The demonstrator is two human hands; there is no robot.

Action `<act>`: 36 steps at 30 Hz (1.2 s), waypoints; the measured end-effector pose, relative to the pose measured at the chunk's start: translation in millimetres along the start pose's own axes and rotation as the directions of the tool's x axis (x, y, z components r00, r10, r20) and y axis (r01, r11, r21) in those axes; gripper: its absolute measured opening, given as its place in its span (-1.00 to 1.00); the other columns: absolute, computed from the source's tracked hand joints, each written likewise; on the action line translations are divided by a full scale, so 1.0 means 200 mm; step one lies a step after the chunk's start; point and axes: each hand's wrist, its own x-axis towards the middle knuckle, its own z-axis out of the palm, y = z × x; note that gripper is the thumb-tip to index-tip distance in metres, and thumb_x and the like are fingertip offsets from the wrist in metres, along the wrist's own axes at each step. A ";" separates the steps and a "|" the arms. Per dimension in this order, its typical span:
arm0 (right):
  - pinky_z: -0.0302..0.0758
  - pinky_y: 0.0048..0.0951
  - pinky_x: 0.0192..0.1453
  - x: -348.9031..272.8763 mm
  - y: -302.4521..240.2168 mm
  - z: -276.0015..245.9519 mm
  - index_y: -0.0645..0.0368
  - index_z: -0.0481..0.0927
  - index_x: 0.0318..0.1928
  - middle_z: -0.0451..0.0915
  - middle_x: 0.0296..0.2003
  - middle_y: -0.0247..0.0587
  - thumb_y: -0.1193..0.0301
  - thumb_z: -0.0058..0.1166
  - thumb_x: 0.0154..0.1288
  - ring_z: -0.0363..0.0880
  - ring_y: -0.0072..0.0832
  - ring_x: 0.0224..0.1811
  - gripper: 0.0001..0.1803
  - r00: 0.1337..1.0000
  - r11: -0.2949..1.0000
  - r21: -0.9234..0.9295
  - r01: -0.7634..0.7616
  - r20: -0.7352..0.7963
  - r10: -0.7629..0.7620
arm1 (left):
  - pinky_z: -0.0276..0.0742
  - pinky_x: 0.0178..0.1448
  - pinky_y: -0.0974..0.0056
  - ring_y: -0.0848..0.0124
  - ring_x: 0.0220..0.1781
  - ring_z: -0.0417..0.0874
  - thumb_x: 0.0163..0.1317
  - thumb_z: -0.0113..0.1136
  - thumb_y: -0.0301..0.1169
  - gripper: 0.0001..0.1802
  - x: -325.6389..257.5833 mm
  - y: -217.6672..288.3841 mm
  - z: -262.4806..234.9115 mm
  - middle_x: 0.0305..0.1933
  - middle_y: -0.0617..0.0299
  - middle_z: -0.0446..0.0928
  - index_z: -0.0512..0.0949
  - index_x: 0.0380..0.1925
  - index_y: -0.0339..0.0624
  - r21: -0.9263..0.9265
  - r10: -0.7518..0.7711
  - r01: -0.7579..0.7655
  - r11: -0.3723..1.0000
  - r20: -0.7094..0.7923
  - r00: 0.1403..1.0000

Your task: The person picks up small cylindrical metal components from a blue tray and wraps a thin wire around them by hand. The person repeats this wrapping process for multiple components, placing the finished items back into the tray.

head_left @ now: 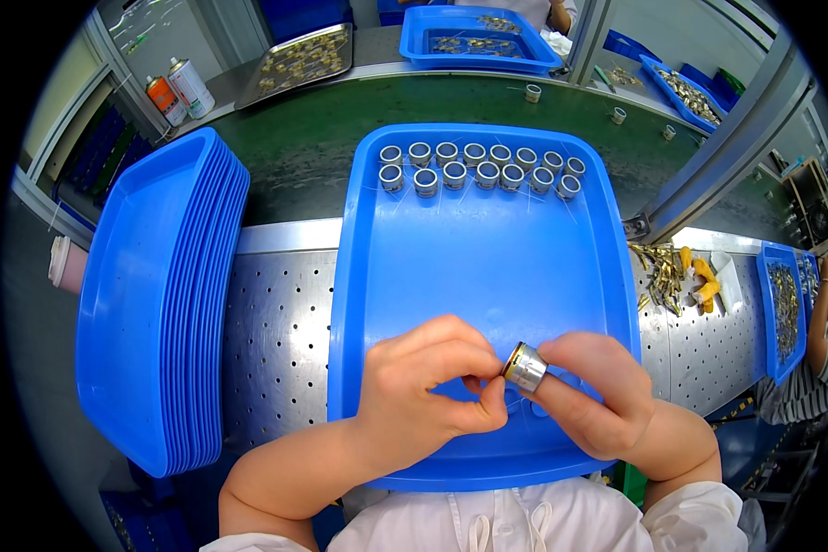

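Over the near part of a blue tray (pixel 488 276), my right hand (pixel 603 391) grips a short silvery metal cylinder (pixel 525 366) between thumb and fingers. Its dark-edged end, with a thin brownish rim, faces my left hand (pixel 432 377). The left thumb and forefinger are pinched together right at that end; whatever lies between them is too small to make out. Two rows of similar metal rings (pixel 454 175), with thin wires sticking out, stand along the tray's far side. Beneath my right hand a few round blue shapes show on the tray, partly hidden.
Nested blue trays (pixel 161 304) stand on the left, beside a pink cup (pixel 67 264). Beyond runs a green belt (pixel 294 152) carrying a few rings (pixel 533 93). Brass-coloured pieces (pixel 664 276) and yellow finger covers (pixel 706 287) lie right, near a metal post (pixel 736 129). A co-worker's arm (pixel 826 285) shows far right.
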 end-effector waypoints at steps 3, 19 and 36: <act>0.55 -0.43 -0.36 0.01 0.00 -0.01 0.37 0.59 -0.28 0.53 -0.22 0.04 0.56 0.26 -0.18 0.57 -0.24 -0.36 -0.67 0.999 0.998 0.034 -0.044 0.009 0.043 | 0.51 -0.50 0.45 0.47 -0.54 0.59 -0.24 0.33 -0.63 -0.80 0.00 0.00 0.00 -0.47 0.23 0.54 0.53 -0.55 -0.22 0.035 0.019 -0.018 0.999 -0.009 1.000; 0.55 -0.44 -0.40 0.03 -0.02 0.01 0.33 0.61 -0.28 0.54 -0.27 -0.02 0.59 0.31 -0.15 0.59 -0.29 -0.36 -0.69 0.987 0.986 0.062 -0.152 -0.048 0.155 | 0.52 -0.48 0.45 0.49 -0.54 0.59 -0.21 0.33 -0.62 -0.80 0.00 0.00 0.01 -0.45 0.23 0.54 0.56 -0.51 -0.21 0.042 0.021 -0.019 0.999 -0.037 0.999; 0.55 -0.47 -0.37 0.02 -0.02 0.02 0.29 0.62 -0.29 0.54 -0.23 -0.04 0.63 0.32 -0.16 0.59 -0.35 -0.40 -0.69 0.959 0.957 0.138 -0.256 -0.088 0.269 | 0.61 -0.31 0.46 0.45 -0.38 0.62 -0.19 0.22 -0.74 -0.78 0.00 0.00 0.01 -0.36 0.12 0.57 0.62 -0.45 -0.31 -0.227 -0.188 0.184 0.956 0.006 0.982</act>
